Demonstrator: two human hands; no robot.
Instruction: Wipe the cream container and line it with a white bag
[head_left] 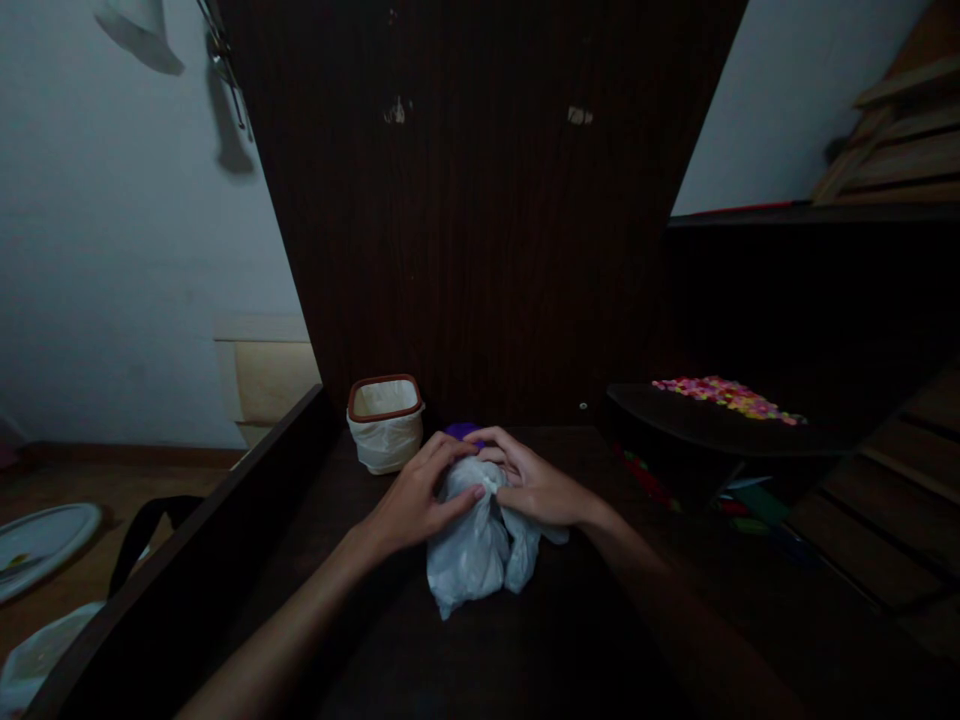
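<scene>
A crumpled white plastic bag (pixel 469 560) lies on the dark wooden surface in front of me, gathered or twisted near its top. My left hand (pixel 431 490) curves around its left side, thumb against the plastic and fingers reaching over the far side. From the right, my right hand (pixel 536 480) grips the gathered part, its fingers bent around the plastic. Something purple (pixel 461 431) shows just behind the hands, mostly hidden by them. What the bag contains cannot be seen.
A small bin (pixel 386 400) with a brown rim and white liner stands behind my left hand. Colourful small pieces (pixel 727 395) lie on a dark curved shelf (pixel 697 425) at right. A raised wooden edge (pixel 225 510) borders the left side; a dark panel (pixel 480 250) rises behind.
</scene>
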